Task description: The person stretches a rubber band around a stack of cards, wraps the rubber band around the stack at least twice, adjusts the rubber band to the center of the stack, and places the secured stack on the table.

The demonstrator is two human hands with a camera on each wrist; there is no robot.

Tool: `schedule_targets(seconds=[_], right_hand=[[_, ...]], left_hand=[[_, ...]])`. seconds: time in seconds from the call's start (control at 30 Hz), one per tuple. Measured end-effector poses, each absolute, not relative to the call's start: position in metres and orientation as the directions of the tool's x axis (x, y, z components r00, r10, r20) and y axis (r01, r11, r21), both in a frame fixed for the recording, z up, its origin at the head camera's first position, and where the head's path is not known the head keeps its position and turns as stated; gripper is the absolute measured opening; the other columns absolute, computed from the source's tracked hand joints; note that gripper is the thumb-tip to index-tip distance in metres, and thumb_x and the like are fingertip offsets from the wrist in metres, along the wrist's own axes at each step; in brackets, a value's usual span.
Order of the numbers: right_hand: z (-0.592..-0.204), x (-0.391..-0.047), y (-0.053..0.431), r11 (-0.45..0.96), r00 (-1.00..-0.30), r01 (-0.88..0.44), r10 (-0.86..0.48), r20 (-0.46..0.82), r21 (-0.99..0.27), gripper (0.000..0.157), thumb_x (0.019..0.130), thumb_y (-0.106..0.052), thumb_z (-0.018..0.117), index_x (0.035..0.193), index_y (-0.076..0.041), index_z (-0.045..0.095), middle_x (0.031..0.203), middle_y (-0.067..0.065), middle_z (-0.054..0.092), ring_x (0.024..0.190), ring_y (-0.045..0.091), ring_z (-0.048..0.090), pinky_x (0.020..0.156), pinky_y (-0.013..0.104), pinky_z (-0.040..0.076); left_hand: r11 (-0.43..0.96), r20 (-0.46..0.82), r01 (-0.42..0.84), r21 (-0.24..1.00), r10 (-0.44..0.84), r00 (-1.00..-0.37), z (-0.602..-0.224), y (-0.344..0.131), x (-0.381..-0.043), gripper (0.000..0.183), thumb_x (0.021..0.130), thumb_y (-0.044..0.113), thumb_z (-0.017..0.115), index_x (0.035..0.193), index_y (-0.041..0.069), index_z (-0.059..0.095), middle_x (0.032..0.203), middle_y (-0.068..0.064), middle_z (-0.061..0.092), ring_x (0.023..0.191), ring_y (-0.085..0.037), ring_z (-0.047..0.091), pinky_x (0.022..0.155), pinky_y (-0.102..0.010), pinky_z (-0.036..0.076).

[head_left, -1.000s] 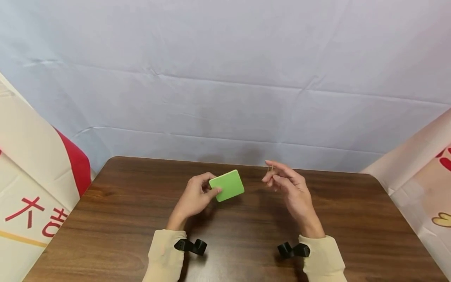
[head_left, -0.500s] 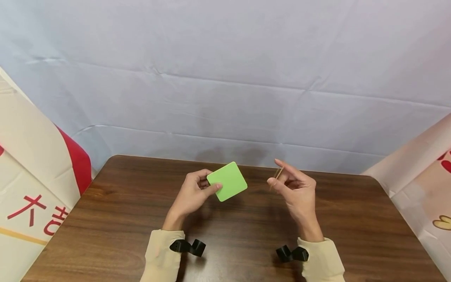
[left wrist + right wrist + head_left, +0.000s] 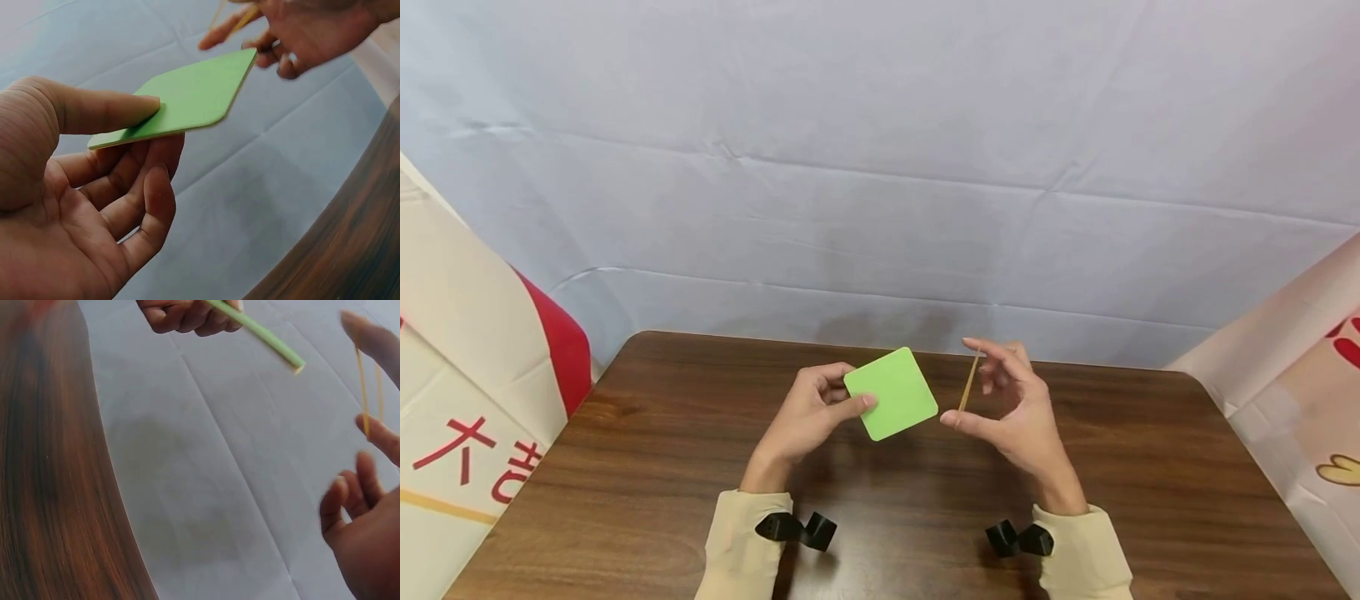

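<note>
My left hand pinches a flat green square card with rounded corners, thumb on top and fingers beneath. In the left wrist view its pale edge shows below the green face, and the card is raised well off the table. A thin yellow rubber band is stretched between the spread thumb and forefinger of my right hand, just right of the card. The right wrist view shows two strands of the rubber band running between the fingertips, while the other fingers bend loosely below.
Both hands are above a dark brown wooden table. A pale cloth backdrop hangs behind its far edge. Printed cloths with red characters and a cartoon design flank the left and right sides. Each sleeve cuff carries a black camera mount.
My right thumb and forefinger have spread apart, stretching the rubber band into a longer line, and that hand has come closer to the card. The card has turned its face more toward the head camera.
</note>
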State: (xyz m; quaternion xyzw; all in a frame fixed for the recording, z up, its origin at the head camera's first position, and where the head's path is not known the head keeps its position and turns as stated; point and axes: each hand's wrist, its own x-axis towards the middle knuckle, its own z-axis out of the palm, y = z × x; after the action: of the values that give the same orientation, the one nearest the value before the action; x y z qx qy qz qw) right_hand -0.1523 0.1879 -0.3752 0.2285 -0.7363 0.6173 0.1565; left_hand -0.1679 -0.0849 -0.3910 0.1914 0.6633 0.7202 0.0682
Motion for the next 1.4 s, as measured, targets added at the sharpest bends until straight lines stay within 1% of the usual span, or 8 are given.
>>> schedule_targets(seconds=[0.13,0.23,0.33,0.47,0.7,0.83,1.33,1.4], right_hand=[[-0.377,-0.151,0.187,0.280,-0.848,-0.523,-0.261,0.461,-0.805,0.096,0.058,-0.009,0.100,0.144,-0.019,0.056,0.119,0.018,0.040,0.108,0.021,0.044,0.085,0.028,0.044],[-0.378,-0.151,0.185,0.323,-0.834,-0.536,-0.344,0.431,-0.780,0.103,0.057,-0.018,0.101,0.147,-0.022,0.051,0.129,0.011,0.037,0.122,0.019,0.039,0.091,0.031,0.044],[-0.379,-0.150,0.184,0.351,-0.823,-0.548,-0.391,0.413,-0.759,0.108,0.056,-0.023,0.102,0.149,-0.024,0.047,0.135,0.003,0.033,0.128,0.018,0.036,0.093,0.031,0.043],[-0.379,-0.150,0.183,0.347,-0.813,-0.556,-0.417,0.407,-0.755,0.112,0.054,-0.024,0.103,0.150,-0.021,0.044,0.141,0.004,0.030,0.132,0.022,0.035,0.095,0.032,0.041],[-0.379,-0.150,0.179,0.313,-0.791,-0.567,-0.464,0.399,-0.762,0.118,0.052,-0.024,0.103,0.152,-0.017,0.041,0.145,0.005,0.028,0.135,0.025,0.029,0.096,0.044,0.039],[-0.379,-0.149,0.177,0.310,-0.782,-0.570,-0.489,0.386,-0.761,0.117,0.054,-0.029,0.103,0.152,-0.019,0.041,0.145,0.003,0.028,0.134,0.022,0.030,0.097,0.040,0.038],[-0.380,-0.148,0.170,0.189,-0.694,-0.611,-0.595,0.405,-0.769,0.110,0.058,-0.030,0.102,0.149,-0.014,0.042,0.149,0.010,0.027,0.140,0.029,0.021,0.102,0.036,0.043],[-0.382,-0.148,0.170,0.166,-0.681,-0.613,-0.606,0.410,-0.773,0.108,0.059,-0.028,0.102,0.149,-0.012,0.043,0.150,0.012,0.027,0.140,0.030,0.022,0.104,0.035,0.042]], left_hand=[[-0.193,0.150,0.076,0.978,0.406,-0.902,-0.390,-0.083,-0.167,0.022,0.088,-0.005,0.070,0.107,-0.015,0.064,0.091,-0.010,0.071,0.077,-0.017,0.072,0.078,-0.034,0.059],[-0.224,0.135,0.038,0.974,0.433,-0.891,-0.391,-0.082,-0.168,0.025,0.088,-0.004,0.069,0.109,-0.016,0.063,0.090,-0.008,0.071,0.078,-0.016,0.072,0.079,-0.034,0.058],[-0.239,0.134,0.027,0.971,0.444,-0.886,-0.393,-0.082,-0.168,0.024,0.088,-0.003,0.069,0.108,-0.015,0.065,0.089,-0.006,0.072,0.077,-0.015,0.071,0.080,-0.033,0.057],[-0.263,0.119,-0.010,0.965,0.470,-0.875,-0.393,-0.082,-0.168,0.018,0.087,-0.003,0.069,0.104,-0.009,0.067,0.087,-0.004,0.073,0.076,-0.014,0.070,0.078,-0.032,0.056],[-0.282,0.061,-0.121,0.952,0.561,-0.825,-0.390,-0.076,-0.164,0.014,0.085,-0.002,0.069,0.098,0.003,0.071,0.085,-0.004,0.074,0.075,-0.013,0.071,0.072,-0.030,0.057],[-0.281,0.075,-0.126,0.951,0.609,-0.790,-0.391,-0.070,-0.163,0.013,0.085,-0.001,0.069,0.097,0.005,0.072,0.086,-0.003,0.074,0.077,-0.012,0.070,0.072,-0.029,0.056],[-0.281,0.124,-0.086,0.956,0.652,-0.748,-0.386,-0.064,-0.159,0.010,0.086,0.000,0.069,0.095,0.003,0.072,0.086,-0.004,0.074,0.080,-0.014,0.070,0.077,-0.031,0.057],[-0.283,0.134,-0.073,0.956,0.645,-0.752,-0.385,-0.064,-0.158,0.012,0.085,-0.001,0.069,0.096,-0.002,0.072,0.086,-0.004,0.074,0.079,-0.014,0.070,0.077,-0.031,0.057]])
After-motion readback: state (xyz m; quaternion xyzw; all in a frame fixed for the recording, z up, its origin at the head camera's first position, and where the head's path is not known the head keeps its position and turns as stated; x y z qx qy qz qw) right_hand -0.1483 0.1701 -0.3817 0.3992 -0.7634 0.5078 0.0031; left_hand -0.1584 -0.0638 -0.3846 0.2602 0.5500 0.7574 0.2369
